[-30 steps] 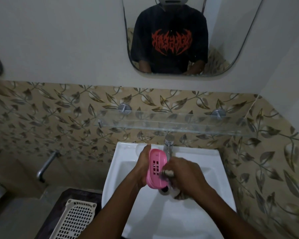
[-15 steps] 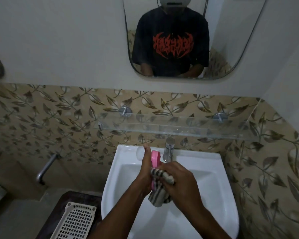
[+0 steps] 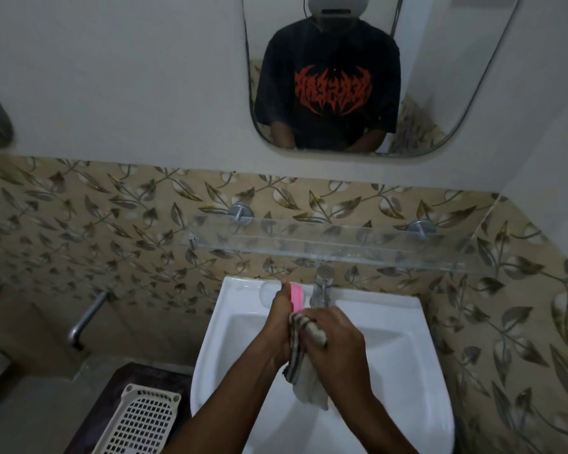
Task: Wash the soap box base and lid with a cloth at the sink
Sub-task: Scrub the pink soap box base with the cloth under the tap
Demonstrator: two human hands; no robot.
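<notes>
Leaf-pattern tile runs behind a white sink (image 3: 404,362), plain wall above it with a mirror (image 3: 440,77) showing a person in a black shirt with a red print. We see a glass shelf (image 3: 341,247) on two metal mounts just above the tap (image 3: 322,286); the shelf's front edge overlaps the top of the tap from this angle.

Left hand (image 3: 281,326) grips the pink soap box piece (image 3: 297,298) edge-on over the basin, just left of the tap (base or lid, we cannot tell, only a narrow pink strip shows above the fingers). Right hand (image 3: 338,352) is clenched around a striped cloth (image 3: 304,365), pressing it against the pink piece. The two hands and the cloth hide most of the piece. The cloth's loose end hangs down into the basin.

Low left: a white perforated basket (image 3: 138,421) sits on a dark counter (image 3: 135,375), beside the sink rim. A metal pipe (image 3: 86,317) comes off the tiled wall left of the sink, well apart from the hands. A grey object at the far left edge is cut off.
</notes>
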